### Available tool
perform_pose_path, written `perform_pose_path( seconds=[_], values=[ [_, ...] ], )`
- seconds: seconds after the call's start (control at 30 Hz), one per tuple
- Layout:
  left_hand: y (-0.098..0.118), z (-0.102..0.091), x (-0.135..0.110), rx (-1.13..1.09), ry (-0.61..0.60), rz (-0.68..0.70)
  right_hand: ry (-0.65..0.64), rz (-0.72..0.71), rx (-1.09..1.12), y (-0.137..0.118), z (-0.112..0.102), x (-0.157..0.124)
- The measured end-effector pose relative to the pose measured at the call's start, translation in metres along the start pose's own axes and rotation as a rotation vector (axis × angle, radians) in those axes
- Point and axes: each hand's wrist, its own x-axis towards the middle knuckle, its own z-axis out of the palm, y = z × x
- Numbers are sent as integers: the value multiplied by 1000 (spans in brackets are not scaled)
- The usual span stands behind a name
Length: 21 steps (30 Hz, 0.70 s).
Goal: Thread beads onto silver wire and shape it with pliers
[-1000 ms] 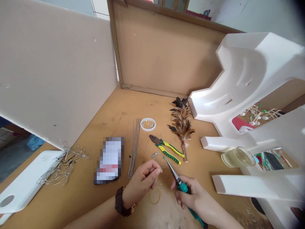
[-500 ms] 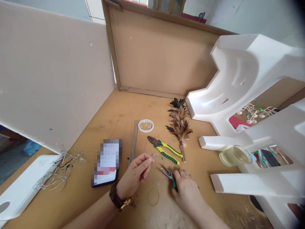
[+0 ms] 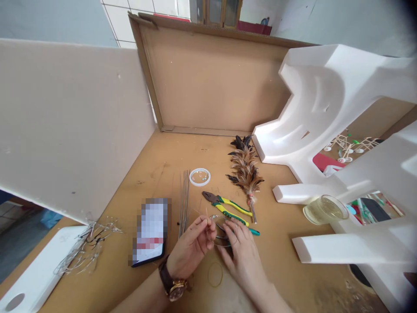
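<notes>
My left hand (image 3: 194,240) pinches a thin wire between thumb and forefinger. A short row of small beads (image 3: 214,216) sits on the wire just beyond the fingertips. My right hand (image 3: 240,248) is curled over small pliers with teal-green handles (image 3: 254,231); their jaws point left toward my left hand, and the palm hides most of the grip. Just beyond lie combination pliers with yellow and green handles (image 3: 233,211). A loose ring of yellowish wire (image 3: 215,274) rests on the table below my hands.
A round white lid with beads (image 3: 200,170) and straight wires (image 3: 184,204) lie ahead. A phone (image 3: 150,234) and tangled wire (image 3: 86,248) are left. To the right are a feather duster (image 3: 246,169), a glass of pale liquid (image 3: 325,209) and a white plastic stool on its side (image 3: 316,108).
My right hand has moved up and left with the small pliers, closer to my left hand. The pliers have turned, so one handle now shows beyond the fingers. The view has shifted slightly.
</notes>
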Motion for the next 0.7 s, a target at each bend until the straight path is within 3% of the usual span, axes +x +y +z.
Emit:
perform_pose_path(
  seconds=[0.2, 0.37, 0.5, 0.6, 0.67, 0.7],
  values=[
    [-11, 6, 4, 150, 90, 80, 109, 294, 762, -24, 8, 2],
    [-11, 12, 12, 288, 107, 123, 184, 494, 1060, -22, 10, 22],
    [-5, 14, 32, 499, -13, 136, 260, 566, 1184, -8, 7, 36],
    [20, 13, 59, 1001, -133, 146, 353, 608, 1218, 8, -1, 42],
    [48, 11, 82, 1592, -30, 233, 408, 634, 1196, 18, -6, 43],
    [62, 9, 95, 1696, 40, 260, 426, 643, 1174, 23, -7, 43]
  ],
)
